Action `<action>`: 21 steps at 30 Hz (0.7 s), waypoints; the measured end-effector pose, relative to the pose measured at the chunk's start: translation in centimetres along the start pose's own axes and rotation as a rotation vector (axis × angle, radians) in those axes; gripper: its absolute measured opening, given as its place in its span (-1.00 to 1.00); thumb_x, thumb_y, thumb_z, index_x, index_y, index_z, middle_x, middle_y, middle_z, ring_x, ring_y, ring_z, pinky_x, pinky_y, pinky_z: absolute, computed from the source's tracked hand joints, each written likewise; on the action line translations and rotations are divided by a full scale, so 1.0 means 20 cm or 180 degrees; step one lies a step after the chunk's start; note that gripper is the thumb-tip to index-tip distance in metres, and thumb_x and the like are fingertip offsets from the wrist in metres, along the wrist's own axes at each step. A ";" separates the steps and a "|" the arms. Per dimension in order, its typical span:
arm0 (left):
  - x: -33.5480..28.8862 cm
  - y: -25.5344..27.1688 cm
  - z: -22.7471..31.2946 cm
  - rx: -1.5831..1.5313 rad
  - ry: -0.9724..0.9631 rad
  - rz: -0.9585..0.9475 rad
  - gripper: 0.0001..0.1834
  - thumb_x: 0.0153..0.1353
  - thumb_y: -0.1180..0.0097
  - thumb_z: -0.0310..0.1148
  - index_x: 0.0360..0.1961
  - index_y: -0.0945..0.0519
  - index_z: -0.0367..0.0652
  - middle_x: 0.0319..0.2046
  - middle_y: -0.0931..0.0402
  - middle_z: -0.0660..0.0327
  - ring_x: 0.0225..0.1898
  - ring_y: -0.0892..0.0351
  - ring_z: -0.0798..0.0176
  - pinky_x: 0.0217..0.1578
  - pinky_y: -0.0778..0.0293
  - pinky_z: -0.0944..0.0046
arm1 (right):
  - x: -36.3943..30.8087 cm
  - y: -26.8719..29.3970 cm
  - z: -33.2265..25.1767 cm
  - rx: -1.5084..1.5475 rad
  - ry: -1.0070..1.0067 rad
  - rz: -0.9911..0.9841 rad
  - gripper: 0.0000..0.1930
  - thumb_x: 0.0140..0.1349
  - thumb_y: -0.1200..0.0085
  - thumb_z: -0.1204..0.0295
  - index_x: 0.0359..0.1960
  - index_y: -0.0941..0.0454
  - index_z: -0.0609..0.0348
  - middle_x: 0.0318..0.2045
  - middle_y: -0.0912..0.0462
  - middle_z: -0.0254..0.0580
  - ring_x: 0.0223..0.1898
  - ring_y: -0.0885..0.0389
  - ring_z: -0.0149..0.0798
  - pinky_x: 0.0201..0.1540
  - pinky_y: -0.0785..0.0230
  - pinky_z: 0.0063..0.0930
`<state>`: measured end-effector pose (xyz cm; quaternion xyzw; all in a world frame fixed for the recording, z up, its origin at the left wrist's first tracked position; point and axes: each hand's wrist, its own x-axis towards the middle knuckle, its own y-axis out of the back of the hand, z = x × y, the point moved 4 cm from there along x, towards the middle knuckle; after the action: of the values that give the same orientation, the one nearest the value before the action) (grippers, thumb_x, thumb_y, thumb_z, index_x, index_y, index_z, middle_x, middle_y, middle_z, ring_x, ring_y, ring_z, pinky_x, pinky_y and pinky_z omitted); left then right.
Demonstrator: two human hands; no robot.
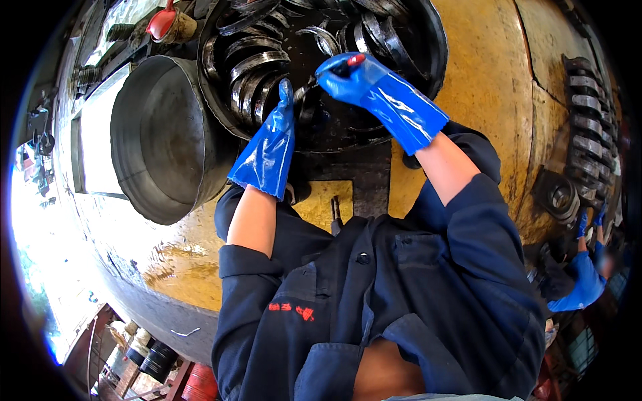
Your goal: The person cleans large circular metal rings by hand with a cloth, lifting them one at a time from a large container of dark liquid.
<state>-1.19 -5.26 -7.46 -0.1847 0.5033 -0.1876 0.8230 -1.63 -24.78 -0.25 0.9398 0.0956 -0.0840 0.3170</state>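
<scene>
A wide round black tub (436,40) holds several oily curved metal half-rings (257,63) and dark liquid. My left hand (271,144), in a long blue rubber glove, is closed at the tub's near left side, thumb pointing up. A dark wet curved metal piece (306,93) lies beside its thumb, between my hands; the left fingers are partly hidden. My right hand (354,79), gloved alike, is closed over the middle of the tub around a tool with a red end (356,60). The rest of that tool is hidden by the glove.
An open grey metal drum (157,137) stands left of the tub. Behind it is a bucket with a red scoop (160,24). Stacked curved metal parts (588,127) line the right side, beyond the yellow floor (488,80). A person in blue (582,281) works at the far right.
</scene>
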 end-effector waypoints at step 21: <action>0.16 -0.09 0.22 0.4925 -0.1347 0.0815 -0.25 -0.02 -0.42 -0.24 0.23 -0.52 -0.29 -0.05 -0.67 -0.17 0.04 -0.66 -0.22 0.07 -0.56 -0.02 | -0.11 0.00 0.09 0.1270 -0.1877 0.0782 -0.53 0.22 -0.14 0.03 -0.17 -0.73 0.24 -0.22 -0.76 0.16 -0.07 -0.74 0.07 0.04 -0.54 -0.16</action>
<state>3.85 -7.79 -7.12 0.4641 0.0821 -0.3479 0.8105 -3.96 -26.08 -1.18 0.9230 -0.1314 -0.3293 0.1494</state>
